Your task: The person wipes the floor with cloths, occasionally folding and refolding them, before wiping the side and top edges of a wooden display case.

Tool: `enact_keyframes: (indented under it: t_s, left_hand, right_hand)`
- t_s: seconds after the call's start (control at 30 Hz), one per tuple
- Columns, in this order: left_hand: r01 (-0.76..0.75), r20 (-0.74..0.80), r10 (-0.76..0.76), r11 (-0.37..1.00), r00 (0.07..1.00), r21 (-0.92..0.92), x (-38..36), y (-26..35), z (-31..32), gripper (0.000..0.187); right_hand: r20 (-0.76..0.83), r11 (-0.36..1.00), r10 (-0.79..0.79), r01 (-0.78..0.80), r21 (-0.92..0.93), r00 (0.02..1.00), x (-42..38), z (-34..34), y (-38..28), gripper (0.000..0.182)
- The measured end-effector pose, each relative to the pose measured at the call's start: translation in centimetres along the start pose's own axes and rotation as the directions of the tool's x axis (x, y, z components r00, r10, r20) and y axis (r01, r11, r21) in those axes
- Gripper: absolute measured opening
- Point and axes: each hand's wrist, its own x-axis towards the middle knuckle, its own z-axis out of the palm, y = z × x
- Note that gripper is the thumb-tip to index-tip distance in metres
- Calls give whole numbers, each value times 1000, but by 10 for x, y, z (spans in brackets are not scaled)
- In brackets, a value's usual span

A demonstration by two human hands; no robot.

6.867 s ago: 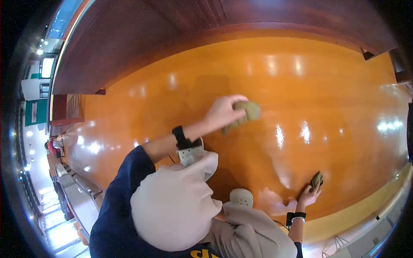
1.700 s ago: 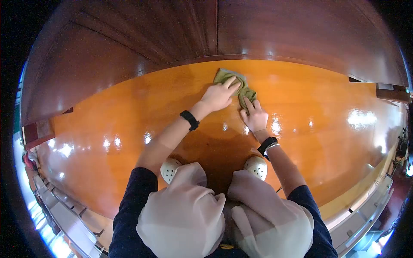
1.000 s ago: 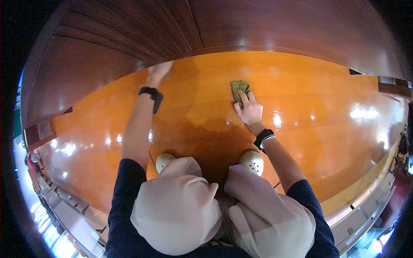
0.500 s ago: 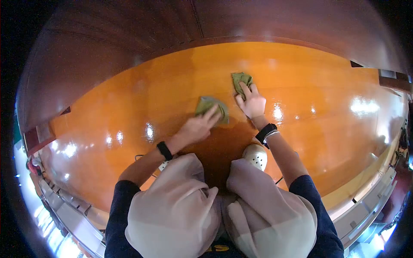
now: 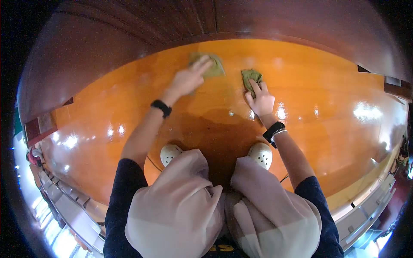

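Note:
On the glossy orange-brown wooden floor (image 5: 150, 96) lie two green cloths. My left hand (image 5: 189, 79) reaches far forward, fingers pressed down on the left green cloth (image 5: 215, 68), which is smeared by motion. My right hand (image 5: 261, 102) rests lower and to the right, its fingertips bunching the crumpled right green cloth (image 5: 251, 79) against the floor. A dark band circles each wrist, and a thin light bracelet sits beside the right one.
A dark wooden panel (image 5: 275, 19) borders the floor at the front. Pale clogs, left (image 5: 170, 154) and right (image 5: 260, 155), stand below my knees. A brown wooden piece (image 5: 398, 88) is at the far right. White cabinet-like units (image 5: 71, 210) run behind me.
My left hand has swept forward with its cloth, toward the dark panel. My right hand and its cloth sit slightly further right in the view. Both clogs now show more fully.

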Motion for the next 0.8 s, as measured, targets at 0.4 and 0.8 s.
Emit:
enact_keyframes:
  t_s: [0.4, 0.8]
  left_hand:
    - [-8, -80, 8, 1000, 997, -4, -11, 37, 23, 63]
    - [-272, 17, 282, 939, 959, -209, -55, 127, 83, 68]
  right_hand:
    - [14, 999, 6, -6, 47, 1000, 2, -2, 1, 37]
    - [-11, 996, -78, 79, 41, 997, -2, -6, 0, 42]
